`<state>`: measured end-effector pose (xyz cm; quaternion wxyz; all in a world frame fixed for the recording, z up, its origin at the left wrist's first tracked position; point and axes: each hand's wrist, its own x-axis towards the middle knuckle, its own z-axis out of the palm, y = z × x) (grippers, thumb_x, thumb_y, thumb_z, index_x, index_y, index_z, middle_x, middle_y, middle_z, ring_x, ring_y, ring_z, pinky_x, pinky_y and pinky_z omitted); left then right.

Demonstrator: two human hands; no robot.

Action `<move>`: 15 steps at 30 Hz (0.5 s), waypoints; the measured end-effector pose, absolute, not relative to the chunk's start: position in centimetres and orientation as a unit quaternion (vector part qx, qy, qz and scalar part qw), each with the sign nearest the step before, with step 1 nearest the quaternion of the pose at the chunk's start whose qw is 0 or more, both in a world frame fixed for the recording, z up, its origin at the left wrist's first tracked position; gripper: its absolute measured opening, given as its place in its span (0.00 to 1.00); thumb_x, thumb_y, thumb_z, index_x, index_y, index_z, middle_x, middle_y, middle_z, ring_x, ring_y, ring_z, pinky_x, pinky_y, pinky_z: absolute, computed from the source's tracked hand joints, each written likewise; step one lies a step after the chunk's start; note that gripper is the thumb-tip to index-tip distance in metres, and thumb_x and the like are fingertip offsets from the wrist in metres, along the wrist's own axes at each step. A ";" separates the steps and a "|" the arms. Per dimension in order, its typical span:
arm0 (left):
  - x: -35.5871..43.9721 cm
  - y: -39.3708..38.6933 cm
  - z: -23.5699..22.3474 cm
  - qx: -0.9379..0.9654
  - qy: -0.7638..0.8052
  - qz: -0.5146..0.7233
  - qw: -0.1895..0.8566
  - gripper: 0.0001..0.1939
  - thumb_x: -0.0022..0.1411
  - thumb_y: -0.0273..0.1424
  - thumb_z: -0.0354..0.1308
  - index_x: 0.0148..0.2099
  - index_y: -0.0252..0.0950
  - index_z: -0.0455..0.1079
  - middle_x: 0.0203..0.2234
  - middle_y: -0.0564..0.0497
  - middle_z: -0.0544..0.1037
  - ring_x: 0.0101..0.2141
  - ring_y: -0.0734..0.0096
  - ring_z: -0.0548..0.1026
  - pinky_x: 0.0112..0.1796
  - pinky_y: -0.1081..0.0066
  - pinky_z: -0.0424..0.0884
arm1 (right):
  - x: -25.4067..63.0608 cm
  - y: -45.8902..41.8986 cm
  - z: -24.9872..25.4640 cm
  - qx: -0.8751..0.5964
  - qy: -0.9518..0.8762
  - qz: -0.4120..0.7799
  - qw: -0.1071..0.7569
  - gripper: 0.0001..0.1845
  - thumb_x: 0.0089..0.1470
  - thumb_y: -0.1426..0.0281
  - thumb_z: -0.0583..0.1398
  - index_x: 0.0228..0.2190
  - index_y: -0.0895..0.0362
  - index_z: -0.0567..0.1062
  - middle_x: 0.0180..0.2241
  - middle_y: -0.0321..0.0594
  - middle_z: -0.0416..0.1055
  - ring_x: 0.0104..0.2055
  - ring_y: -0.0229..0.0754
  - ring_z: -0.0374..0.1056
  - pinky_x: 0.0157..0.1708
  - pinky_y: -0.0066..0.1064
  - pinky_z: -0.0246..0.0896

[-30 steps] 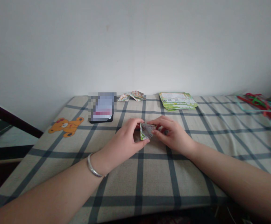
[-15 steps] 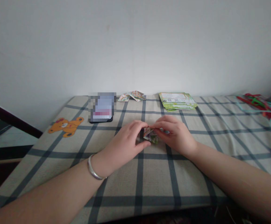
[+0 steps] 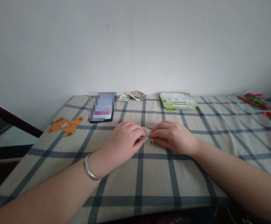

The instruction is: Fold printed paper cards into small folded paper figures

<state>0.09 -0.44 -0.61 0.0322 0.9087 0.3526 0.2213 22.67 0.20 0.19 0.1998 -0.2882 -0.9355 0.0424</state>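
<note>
A small folded piece of printed paper (image 3: 148, 135), whitish with green at its lower edge, is between my two hands over the table's middle. My left hand (image 3: 129, 137), with a silver bangle at the wrist, pinches its left side. On the right side, the closed fingertips of my right hand (image 3: 173, 137) grip the same paper. My fingers cover much of it, so its full shape is hidden. Farther back, near the wall, stand folded paper pieces (image 3: 135, 95) with a colourful print. To their right lies a stack of green-and-white printed sheets (image 3: 178, 101).
A checked cloth (image 3: 116, 189) covers the table. A phone (image 3: 102, 107) with a blurred screen lies at the back left, near a flat orange bear cutout (image 3: 66, 126). Red, green and turquoise ribbons (image 3: 263, 105) lie tangled at the far right. A pale wall (image 3: 135, 46) rises behind.
My left fingers have closed from a wider grip onto the paper's left side. My right hand has lowered slightly. The paper shows a whiter face and sits flatter.
</note>
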 end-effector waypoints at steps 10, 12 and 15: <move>0.3 -0.9 0.0 0.916 0.360 0.178 -0.031 0.05 0.63 0.30 0.57 0.35 0.35 0.73 0.33 0.49 0.77 0.40 0.62 0.72 0.48 0.57 0.66 | 22.3 0.0 0.6 -0.313 -0.936 0.036 0.159 0.12 0.61 0.67 0.54 0.36 0.57 0.78 0.33 0.41 0.74 0.36 0.41 0.68 0.37 0.33 0.62; 0.3 -1.0 0.1 0.915 0.363 0.170 -0.039 0.05 0.63 0.29 0.57 0.35 0.35 0.73 0.33 0.49 0.77 0.40 0.62 0.73 0.48 0.56 0.66 | 22.2 0.1 0.5 -0.323 -0.932 0.034 0.159 0.13 0.61 0.67 0.55 0.35 0.57 0.78 0.32 0.41 0.73 0.36 0.41 0.68 0.37 0.32 0.62; 0.3 -1.0 0.1 0.913 0.370 0.164 -0.051 0.05 0.63 0.29 0.57 0.35 0.35 0.74 0.32 0.48 0.77 0.39 0.61 0.73 0.49 0.55 0.65 | 22.2 0.1 0.4 -0.344 -0.926 0.019 0.157 0.12 0.61 0.67 0.55 0.34 0.57 0.78 0.32 0.41 0.73 0.36 0.41 0.68 0.37 0.32 0.61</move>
